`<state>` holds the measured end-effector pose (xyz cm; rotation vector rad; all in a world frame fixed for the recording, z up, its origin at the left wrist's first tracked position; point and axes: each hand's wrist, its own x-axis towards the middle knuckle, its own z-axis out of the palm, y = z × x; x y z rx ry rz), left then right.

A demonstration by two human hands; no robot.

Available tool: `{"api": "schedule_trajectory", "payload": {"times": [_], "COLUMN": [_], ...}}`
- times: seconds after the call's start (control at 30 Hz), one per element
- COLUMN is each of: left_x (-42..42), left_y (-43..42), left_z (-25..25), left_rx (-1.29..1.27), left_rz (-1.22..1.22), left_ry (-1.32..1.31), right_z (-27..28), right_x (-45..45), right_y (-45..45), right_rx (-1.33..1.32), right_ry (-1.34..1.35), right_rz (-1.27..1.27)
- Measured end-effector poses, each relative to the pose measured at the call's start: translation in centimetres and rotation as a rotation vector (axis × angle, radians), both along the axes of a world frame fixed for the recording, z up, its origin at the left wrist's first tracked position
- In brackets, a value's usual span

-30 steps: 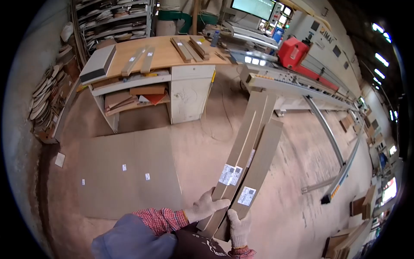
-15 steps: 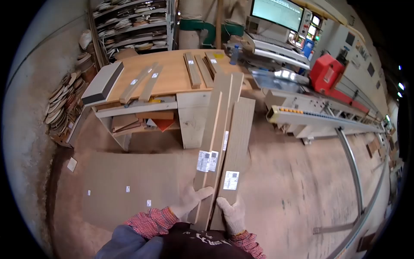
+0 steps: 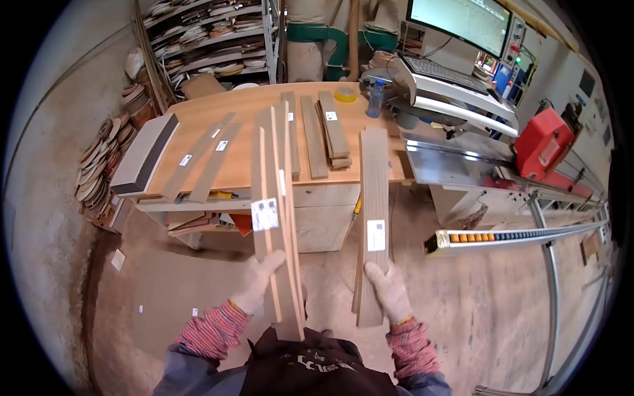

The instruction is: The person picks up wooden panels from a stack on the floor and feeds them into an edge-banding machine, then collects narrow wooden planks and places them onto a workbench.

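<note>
My left hand (image 3: 259, 282), in a whitish work glove, is closed round several narrow wooden strips (image 3: 280, 251) held upright. Their thin edges look pale, and white labels (image 3: 265, 214) show on the face. To the right, my gloved right hand (image 3: 389, 290) grips grey-brown wooden boards (image 3: 374, 178), at least two layered together. The front one carries a white label (image 3: 376, 235). A gap separates the two bundles, and the wooden table (image 3: 231, 99) lies beyond them. More labelled strips (image 3: 210, 158) rest on its left part, and others (image 3: 333, 125) are stacked near its middle.
A thick grey panel block (image 3: 148, 152) sits at the table's left end. A bottle (image 3: 375, 99) and yellow tape roll (image 3: 345, 94) stand at the back. On the right are a machine with a red guard (image 3: 543, 142), a roller rail (image 3: 508, 239) and a monitor (image 3: 460, 23).
The strips and boards, close together before, are now apart: the left bundle has gone left, the right bundle right. The view has moved nearer the table.
</note>
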<state>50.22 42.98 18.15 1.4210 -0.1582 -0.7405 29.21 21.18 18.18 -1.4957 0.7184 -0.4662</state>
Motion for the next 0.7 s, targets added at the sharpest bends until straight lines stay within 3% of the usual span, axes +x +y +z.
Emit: {"api": "schedule_trajectory", "payload": {"times": [0.07, 0.13, 0.2, 0.27, 0.37, 0.5, 0.57, 0.7], "left_x": [4.9, 10.0, 15.7, 20.7, 28.0, 34.7, 37.9, 40.1], "left_y": [-3.3, -6.3, -10.2, -13.3, -18.8, -24.8, -27.0, -28.8], "left_z": [0.7, 2.0, 3.5, 4.5, 4.3, 2.0, -0.2, -2.6], "left_rx": [0.108, 0.016, -0.095, -0.039, 0.191, 0.145, 0.162, 0.161], "left_rz": [0.059, -0.036, -0.113, -0.225, -0.206, -0.229, -0.242, -0.215], "left_ry": [-0.001, 0.032, 0.051, 0.037, 0.042, 0.102, 0.225, 0.16], "right_z": [1.8, 3.3, 3.8, 5.2, 3.4, 4.5, 5.0, 1.3], "right_x": [3.8, 7.8, 12.9, 18.3, 26.1, 31.9, 34.2, 37.3], "right_y": [-4.8, -9.2, -14.0, -16.8, -22.8, -26.1, -27.5, -32.2], "right_rx": [-0.095, -0.204, -0.027, 0.136, 0.074, -0.149, -0.016, -0.07], "right_ry": [0.014, 0.055, 0.106, 0.122, 0.299, 0.321, 0.401, 0.462], "right_rz": [0.04, 0.071, 0.159, 0.092, 0.108, 0.131, 0.162, 0.163]}}
